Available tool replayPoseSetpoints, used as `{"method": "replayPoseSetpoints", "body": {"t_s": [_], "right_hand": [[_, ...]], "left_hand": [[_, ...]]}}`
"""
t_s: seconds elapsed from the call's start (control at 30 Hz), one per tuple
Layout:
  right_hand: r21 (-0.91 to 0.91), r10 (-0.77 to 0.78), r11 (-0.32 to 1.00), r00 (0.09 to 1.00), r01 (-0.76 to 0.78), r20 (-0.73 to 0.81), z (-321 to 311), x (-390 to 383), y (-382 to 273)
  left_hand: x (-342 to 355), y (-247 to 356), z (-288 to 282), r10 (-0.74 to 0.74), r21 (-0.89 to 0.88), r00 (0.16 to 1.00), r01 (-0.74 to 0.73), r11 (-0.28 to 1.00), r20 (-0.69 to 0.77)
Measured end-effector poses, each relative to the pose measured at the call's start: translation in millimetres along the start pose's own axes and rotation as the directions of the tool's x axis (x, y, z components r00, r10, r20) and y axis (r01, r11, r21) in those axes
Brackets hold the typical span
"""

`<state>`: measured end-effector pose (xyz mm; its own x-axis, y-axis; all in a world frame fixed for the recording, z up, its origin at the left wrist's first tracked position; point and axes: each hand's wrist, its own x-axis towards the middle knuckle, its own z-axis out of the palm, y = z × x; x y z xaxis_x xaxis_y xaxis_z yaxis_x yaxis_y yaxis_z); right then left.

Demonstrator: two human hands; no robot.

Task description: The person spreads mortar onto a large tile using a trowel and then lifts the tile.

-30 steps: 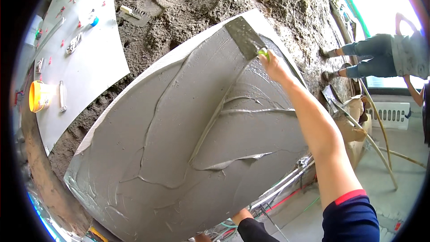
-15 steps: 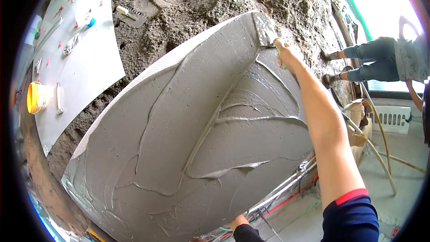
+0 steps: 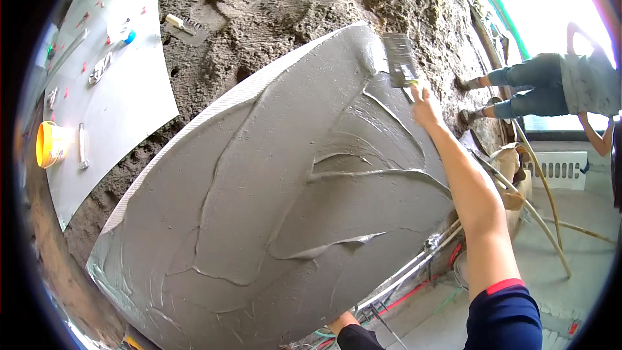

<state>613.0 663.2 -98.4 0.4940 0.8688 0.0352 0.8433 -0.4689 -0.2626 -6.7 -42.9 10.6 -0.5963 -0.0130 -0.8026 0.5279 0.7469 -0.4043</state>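
My right hand [image 3: 426,109] grips the handle of a flat rectangular steel trowel [image 3: 399,59], whose blade is streaked with grey paste. The blade is at the far right edge of a large tile [image 3: 214,155]; whether it touches the tile I cannot tell. Smooth grey paste covers most of the tile, with raised ridges and curved strokes on the right half. A strip of its pale ribbed back shows bare along the upper left edge. My left hand is not in view. A bit of bare skin and dark cloth [image 3: 355,336] shows below the tile's lower edge.
Lumpy grey mortar [image 3: 272,0] spreads behind the tile, with a notched trowel [image 3: 186,28] lying on it. At left, a pale laid slab [image 3: 129,110] bears a yellow bucket [image 3: 52,144] and small tools. Another person [image 3: 551,84] stands at right, near poles [image 3: 538,194] and a white slotted panel [image 3: 562,170].
My right hand has moved the trowel from the tile's far corner slightly right and down, turning its blade. The long central ridge near that corner is now flatter.
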Motion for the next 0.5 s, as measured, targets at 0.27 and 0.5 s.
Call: {"method": "replayPoseSetpoints", "body": {"t_s": [0.27, 0.5], "right_hand": [[0.332, 0.224, 0.895, 0.945, -0.296, 0.240, 32, -70, -137], [0.416, 0.560, 0.690, 0.801, -0.592, 0.210, 37, -110, -111]], "left_hand": [[11, 1, -14, -0.113, 0.235, 0.989, 0.087, 0.968, 0.098], [25, 31, -40, 0.036, 0.178, 0.997, -0.048, 0.983, 0.073]]}}
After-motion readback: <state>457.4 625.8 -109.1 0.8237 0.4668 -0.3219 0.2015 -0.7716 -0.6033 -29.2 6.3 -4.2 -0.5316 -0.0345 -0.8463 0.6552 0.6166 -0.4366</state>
